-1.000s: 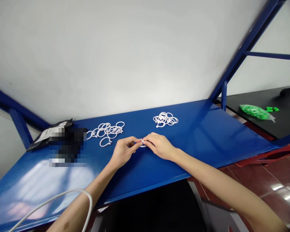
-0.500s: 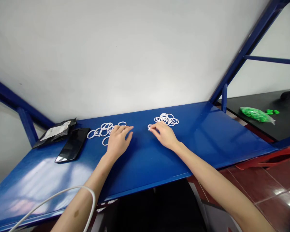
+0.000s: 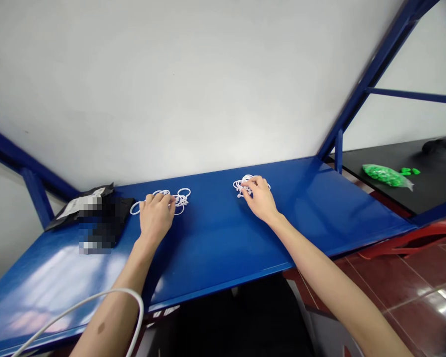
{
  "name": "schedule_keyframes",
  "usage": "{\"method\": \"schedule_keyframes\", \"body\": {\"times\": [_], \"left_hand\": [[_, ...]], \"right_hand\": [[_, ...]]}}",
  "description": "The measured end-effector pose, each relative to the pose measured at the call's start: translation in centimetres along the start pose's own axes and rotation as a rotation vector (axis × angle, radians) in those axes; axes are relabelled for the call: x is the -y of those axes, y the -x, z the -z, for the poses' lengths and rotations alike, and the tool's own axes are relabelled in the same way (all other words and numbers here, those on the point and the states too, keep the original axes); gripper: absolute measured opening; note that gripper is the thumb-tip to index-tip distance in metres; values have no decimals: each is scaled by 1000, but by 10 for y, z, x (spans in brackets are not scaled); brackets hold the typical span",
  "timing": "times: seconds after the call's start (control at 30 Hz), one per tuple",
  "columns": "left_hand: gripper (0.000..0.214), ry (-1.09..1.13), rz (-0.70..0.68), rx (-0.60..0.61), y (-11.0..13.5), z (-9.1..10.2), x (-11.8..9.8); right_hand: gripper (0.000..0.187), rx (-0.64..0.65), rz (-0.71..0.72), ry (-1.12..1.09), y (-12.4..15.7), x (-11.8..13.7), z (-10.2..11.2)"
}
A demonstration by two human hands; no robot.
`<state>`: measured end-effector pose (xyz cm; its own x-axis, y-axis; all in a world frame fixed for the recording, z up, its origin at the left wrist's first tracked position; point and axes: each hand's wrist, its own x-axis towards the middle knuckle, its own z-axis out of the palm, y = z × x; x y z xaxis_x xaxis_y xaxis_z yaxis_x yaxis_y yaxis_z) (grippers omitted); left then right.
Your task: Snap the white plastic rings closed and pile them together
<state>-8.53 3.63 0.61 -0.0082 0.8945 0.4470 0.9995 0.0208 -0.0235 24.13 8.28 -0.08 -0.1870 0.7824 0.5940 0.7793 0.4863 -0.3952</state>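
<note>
Two heaps of thin white loops, which look like hair ties, lie on the blue table [image 3: 208, 248]. Bent over the left heap [image 3: 184, 196] is my left hand [image 3: 156, 214], its fingers curled down and pressed together on a loop; the fingertips are partly hidden. My right hand [image 3: 262, 198] rests at the right heap [image 3: 241, 184], thumb and forefinger apart above the loops. No loop shows clearly held between those fingers.
A black package [image 3: 82, 204] with a white label lies at the left, beside a partly blurred dark item [image 3: 109, 228]. A white cable [image 3: 85, 300] crosses my left forearm. On a black table [image 3: 371, 148] at right sits a bag of green pieces [image 3: 386, 176].
My left hand has moved left onto the left heap and its fingers have curled. My right hand has moved right to the right heap, and its pinch on a white loop has opened.
</note>
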Motion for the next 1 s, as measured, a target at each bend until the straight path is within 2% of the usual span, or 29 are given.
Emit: {"method": "schedule_keyframes", "body": {"times": [0.23,0.3,0.4,0.53,0.67,0.87,1.0], "left_hand": [[26,97,-44,-72,1,0,-3],[24,158,-64,-143,2,4,-12],[17,379,-121,-200,8,11,-33],[8,679,-226,-114,24,15,-65],[10,842,-301,-55,33,20,-80],[12,927,-143,75,32,32,-80],[16,987,-81,108,31,32,-81]], "right_hand": [[17,124,85,-110,9,25,1],[17,141,98,-128,11,30,1],[17,190,122,-194,16,38,1],[23,328,196,-301,22,52,2],[21,393,232,-353,26,61,1],[17,326,210,-441,26,59,0],[15,274,177,-466,26,57,-2]]}}
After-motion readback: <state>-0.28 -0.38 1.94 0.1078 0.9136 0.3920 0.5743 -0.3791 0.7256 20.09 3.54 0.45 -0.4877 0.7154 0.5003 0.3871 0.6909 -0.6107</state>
